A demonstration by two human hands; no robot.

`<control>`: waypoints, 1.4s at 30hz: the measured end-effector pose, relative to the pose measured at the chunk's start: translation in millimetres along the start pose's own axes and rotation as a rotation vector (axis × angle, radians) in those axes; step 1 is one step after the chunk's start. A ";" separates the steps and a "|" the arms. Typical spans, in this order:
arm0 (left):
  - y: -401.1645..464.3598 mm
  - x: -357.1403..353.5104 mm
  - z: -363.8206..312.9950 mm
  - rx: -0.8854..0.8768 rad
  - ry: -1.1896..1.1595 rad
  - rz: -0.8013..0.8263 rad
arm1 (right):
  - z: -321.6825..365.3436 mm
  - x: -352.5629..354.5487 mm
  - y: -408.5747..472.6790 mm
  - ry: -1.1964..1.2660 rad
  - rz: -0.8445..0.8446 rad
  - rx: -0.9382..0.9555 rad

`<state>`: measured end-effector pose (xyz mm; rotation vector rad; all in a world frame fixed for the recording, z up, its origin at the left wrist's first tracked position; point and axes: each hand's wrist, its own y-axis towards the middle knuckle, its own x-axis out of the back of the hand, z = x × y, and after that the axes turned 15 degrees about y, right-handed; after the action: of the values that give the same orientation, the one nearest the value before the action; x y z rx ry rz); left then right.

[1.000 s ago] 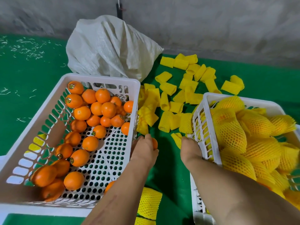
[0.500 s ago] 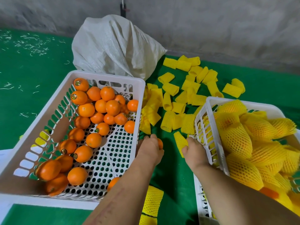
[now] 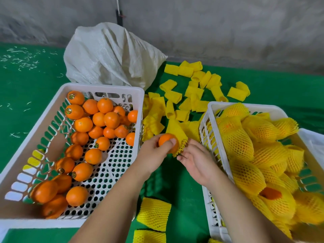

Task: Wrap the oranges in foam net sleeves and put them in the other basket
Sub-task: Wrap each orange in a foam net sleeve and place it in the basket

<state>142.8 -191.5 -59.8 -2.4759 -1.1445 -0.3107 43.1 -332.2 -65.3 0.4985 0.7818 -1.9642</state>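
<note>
Lit evenly and brightly from above, with no hard glare anywhere. Soft shadows cast under the two bare forearms onto the green cloth table cover, and a faint one at the near side of the white woven sack. Strong wide-angle bending at the edges: white slotted plastic basket at left splayed outward. Slight motion blur on the yellow netted fruit at near right. Grey far wall soft, grainy, dimmer.

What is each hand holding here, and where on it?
The left hand grips an orange around its near side, thumb across the front. The right hand holds the foam net sleeve at its open lower edge, against the orange.
</note>
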 end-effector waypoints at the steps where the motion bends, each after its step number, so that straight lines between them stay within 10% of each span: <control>1: -5.3 3.1 -1.4 -0.024 -0.021 0.005 | 1.1 -5.4 -4.9 -0.031 -0.001 0.047; 17: -50.9 15.5 -4.3 -0.126 -0.416 0.107 | 11.5 -30.6 -28.5 -0.784 -0.357 0.386; 29: -49.0 23.8 1.1 -0.091 -0.589 0.338 | 16.3 -52.7 -11.7 -1.068 -0.315 0.435; 42: -40.5 -0.3 -1.3 -0.175 -0.428 -0.159 | 13.6 -36.8 -49.2 -0.972 -0.051 0.642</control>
<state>111.5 -168.5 -48.3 -2.6891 -1.5465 0.0886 17.4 -301.2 -16.9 -0.1584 -0.4578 -2.1437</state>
